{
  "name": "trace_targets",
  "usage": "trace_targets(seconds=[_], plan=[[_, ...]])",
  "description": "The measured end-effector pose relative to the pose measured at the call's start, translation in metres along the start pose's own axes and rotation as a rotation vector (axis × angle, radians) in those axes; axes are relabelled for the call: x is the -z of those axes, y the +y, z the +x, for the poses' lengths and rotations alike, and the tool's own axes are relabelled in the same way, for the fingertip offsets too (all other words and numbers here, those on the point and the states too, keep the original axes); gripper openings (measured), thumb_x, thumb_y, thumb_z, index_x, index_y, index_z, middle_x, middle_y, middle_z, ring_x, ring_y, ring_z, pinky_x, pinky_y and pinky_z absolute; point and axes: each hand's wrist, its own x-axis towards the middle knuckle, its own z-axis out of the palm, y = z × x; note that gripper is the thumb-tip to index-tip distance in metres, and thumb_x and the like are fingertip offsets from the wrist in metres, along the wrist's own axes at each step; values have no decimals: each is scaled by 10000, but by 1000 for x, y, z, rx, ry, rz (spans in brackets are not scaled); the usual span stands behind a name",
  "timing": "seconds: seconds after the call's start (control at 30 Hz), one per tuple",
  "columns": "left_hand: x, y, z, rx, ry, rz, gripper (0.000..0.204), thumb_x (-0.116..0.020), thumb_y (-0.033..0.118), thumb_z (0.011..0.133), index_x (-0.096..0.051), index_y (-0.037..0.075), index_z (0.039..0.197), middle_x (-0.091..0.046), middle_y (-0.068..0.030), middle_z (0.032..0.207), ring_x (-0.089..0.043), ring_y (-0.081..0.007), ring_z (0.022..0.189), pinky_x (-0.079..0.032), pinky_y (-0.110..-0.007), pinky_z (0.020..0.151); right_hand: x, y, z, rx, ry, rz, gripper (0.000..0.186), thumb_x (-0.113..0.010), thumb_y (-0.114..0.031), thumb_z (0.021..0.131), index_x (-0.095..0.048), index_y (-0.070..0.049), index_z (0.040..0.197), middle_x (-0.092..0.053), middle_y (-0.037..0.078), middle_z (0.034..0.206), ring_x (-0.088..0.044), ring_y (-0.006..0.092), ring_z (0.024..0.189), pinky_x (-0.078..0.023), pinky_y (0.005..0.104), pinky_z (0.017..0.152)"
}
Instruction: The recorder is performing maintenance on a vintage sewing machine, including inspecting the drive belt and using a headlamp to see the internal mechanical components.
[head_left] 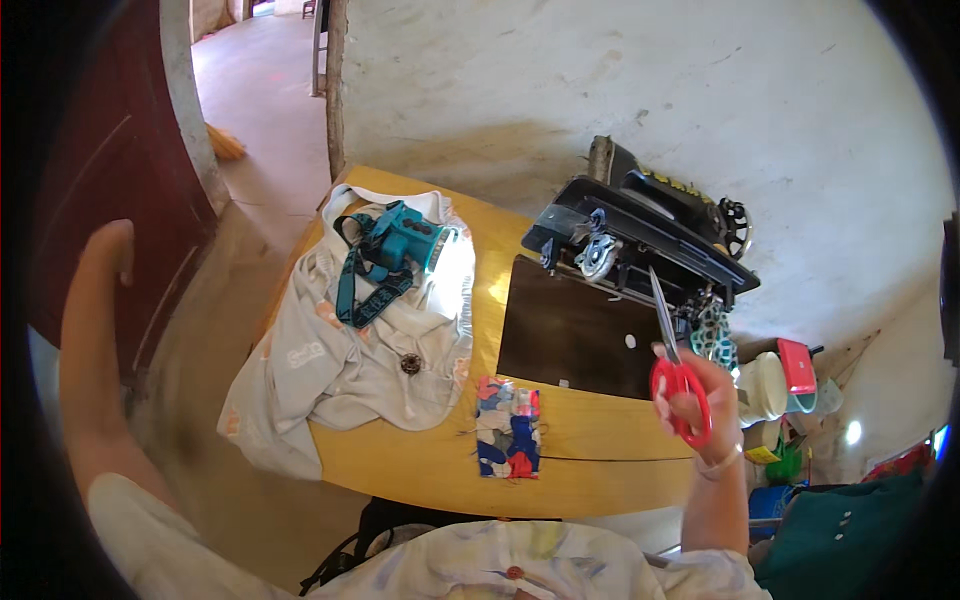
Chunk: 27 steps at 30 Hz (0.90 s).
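Observation:
My right hand holds red-handled scissors, blades pointing upward in front of a black sewing machine, which is tipped back with its underside mechanism exposed over a dark recess. My left hand is raised at the far left, away from the table, its fingers bent and too blurred to judge. A pale garment lies on the wooden table, bearing a teal device with a strap and a small dark round part. A multicoloured patchwork piece lies near the front edge.
A maroon door stands at the left beside a doorway with a straw broom. A white wall rises behind the table. Buckets and containers crowd the right, with a dark green cloth below them.

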Motion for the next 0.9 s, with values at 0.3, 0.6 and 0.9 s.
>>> trace_targets(seconds=[0.3,0.6,0.9], plan=[[162,130,22,-498,519,-1054,267,-627,239,645,-616,-4,757,-583,-218,757,-571,-348,725,-459,-416,676,112,107,-117,-26,519,-816,409,-671,-22,658,-529,27,1039,-565,64,793,-544,142,666,-451,256,578],[199,222,-14,-1044,392,-1127,581,-722,184,532,-527,62,1066,-496,-156,1068,-431,-314,1042,-331,-384,918,124,140,-143,-112,632,-1165,355,-558,-11,695,-494,2,1044,-540,196,898,-525,351,835,-429,393,740],[255,147,-72,-900,192,-1697,347,-714,185,633,-596,10,909,-613,-105,809,-585,-238,725,-458,-308,681,134,141,-132,-194,621,-1263,287,-558,-82,714,-525,-1,987,-549,212,857,-527,375,803,-428,431,717]])
